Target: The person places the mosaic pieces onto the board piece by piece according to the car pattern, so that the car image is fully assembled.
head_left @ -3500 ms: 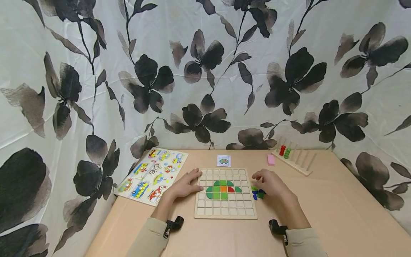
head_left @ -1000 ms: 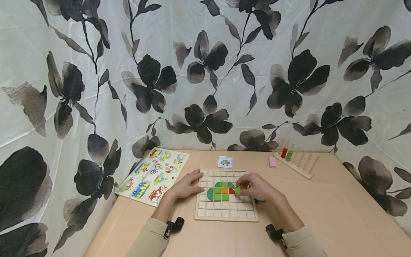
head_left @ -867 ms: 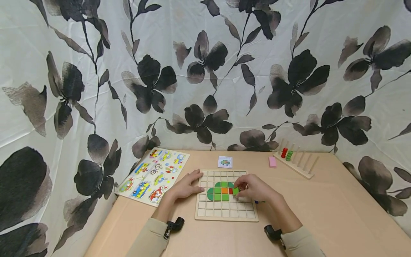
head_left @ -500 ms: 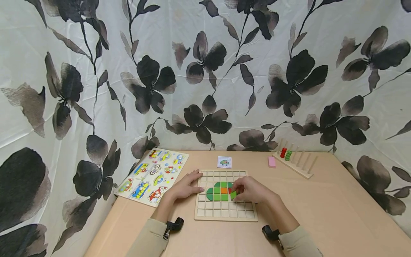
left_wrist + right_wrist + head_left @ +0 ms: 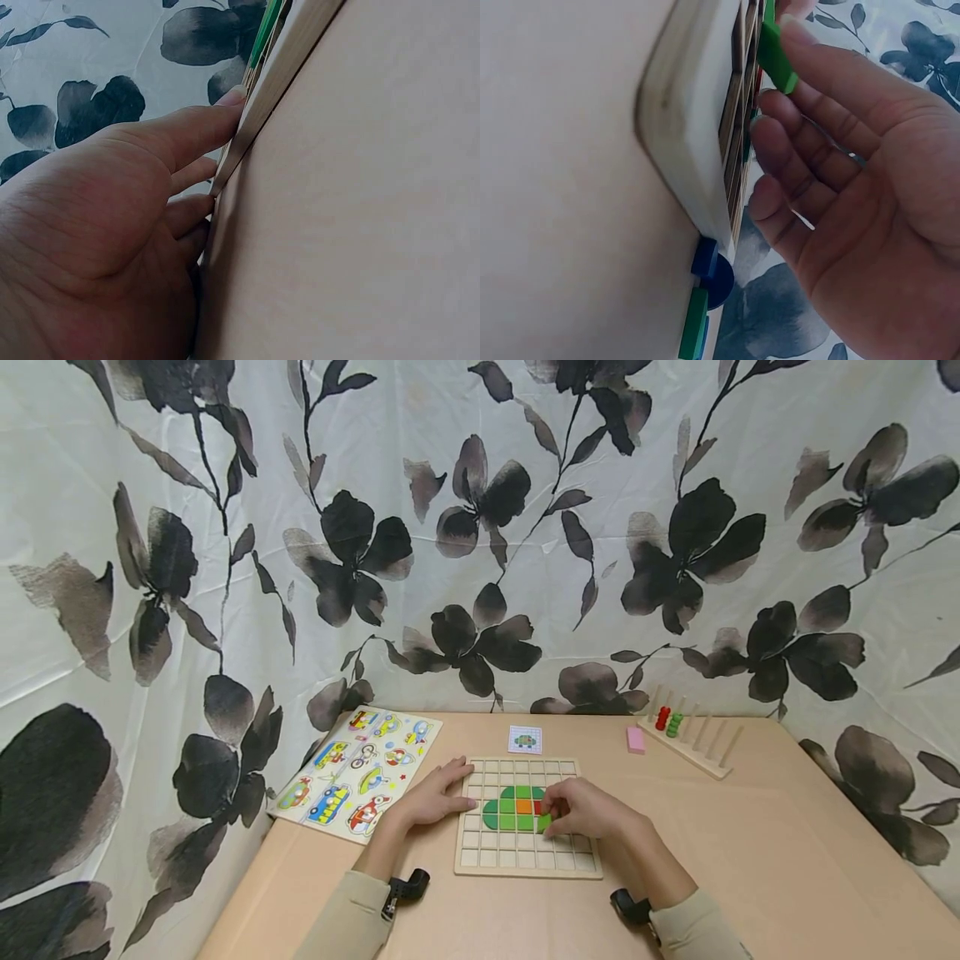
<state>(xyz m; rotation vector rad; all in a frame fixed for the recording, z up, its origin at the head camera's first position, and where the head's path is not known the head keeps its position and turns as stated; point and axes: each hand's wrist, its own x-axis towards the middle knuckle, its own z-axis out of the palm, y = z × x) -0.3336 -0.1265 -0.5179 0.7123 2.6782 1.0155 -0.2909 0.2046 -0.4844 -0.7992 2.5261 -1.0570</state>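
Behind the table (image 5: 795,852) hangs a cloth (image 5: 468,635) with dark flowers. On the table lies the board (image 5: 528,872), with coloured pieces (image 5: 507,814) set in its middle. Just beyond the board is a small card (image 5: 525,740), and to the left of the board lies a picture sheet (image 5: 356,781). The two hands are apart from each other. The left hand (image 5: 431,797) rests at the board's left edge with fingers stretched, which seems to steady it. The right hand (image 5: 588,810) pinches a green tile (image 5: 777,58) over the board, at the right end of the lowest green row. This tile is tilted in the right wrist view; whether it touches the board, I cannot tell. Loose blue (image 5: 718,282) and dark green (image 5: 694,324) pieces lie beside the board's right edge. I judge that the step in hand is seating the tile; the next move calls for laying it flat, then releasing it.
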